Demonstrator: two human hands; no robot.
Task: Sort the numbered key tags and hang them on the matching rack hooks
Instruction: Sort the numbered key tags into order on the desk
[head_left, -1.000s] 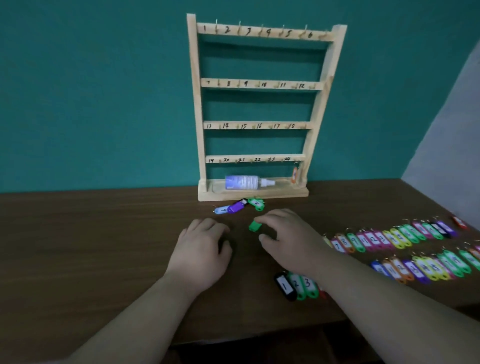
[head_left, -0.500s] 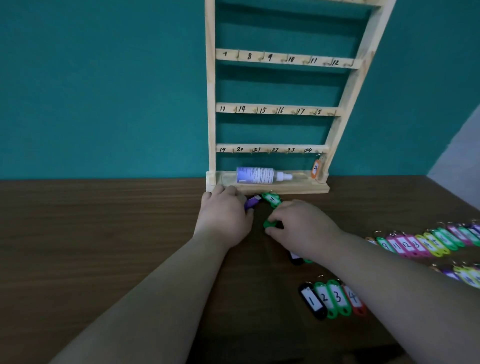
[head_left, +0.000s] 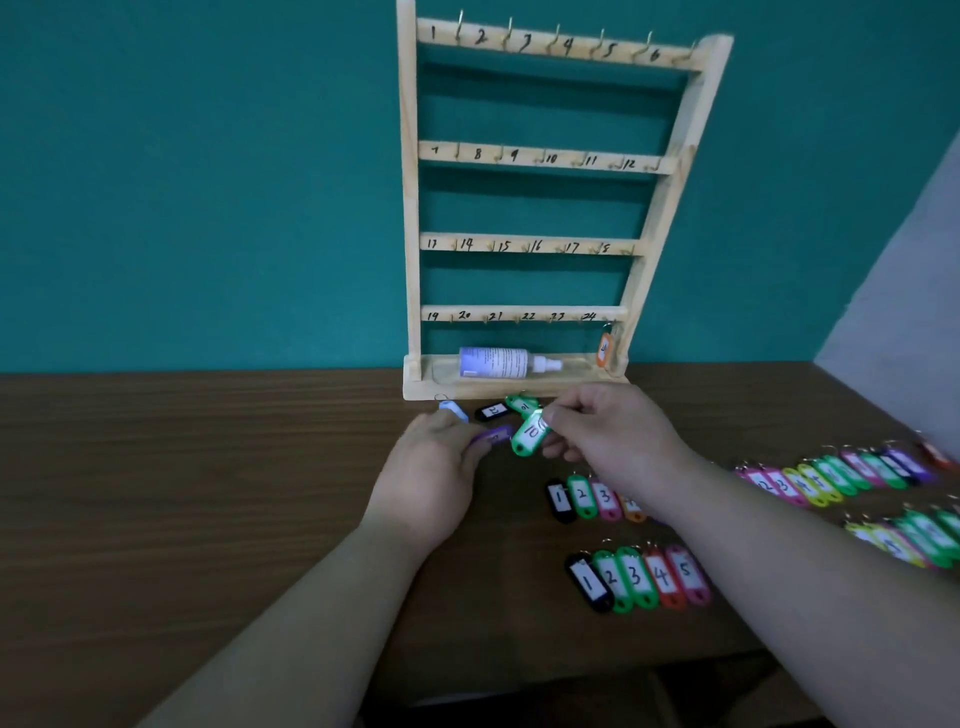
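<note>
Head view: my right hand (head_left: 618, 441) has lifted a green tag marked 10 (head_left: 530, 435) off the table (head_left: 208, 493), pinched between thumb and fingertips, centre frame, below the wooden rack (head_left: 410, 208). My left hand (head_left: 436, 467) has shifted onto a purple tag (head_left: 494, 435); I cannot tell whether it grips. Hook 10 (head_left: 575, 162), second rail, is likely next.

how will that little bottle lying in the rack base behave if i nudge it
The bottle lies on its side and looks round, so it would likely roll. The raised front lip of the rack base would probably stop it. It looks like small plastic, so probably light; the narrower nozzle end may make it curve.
</note>
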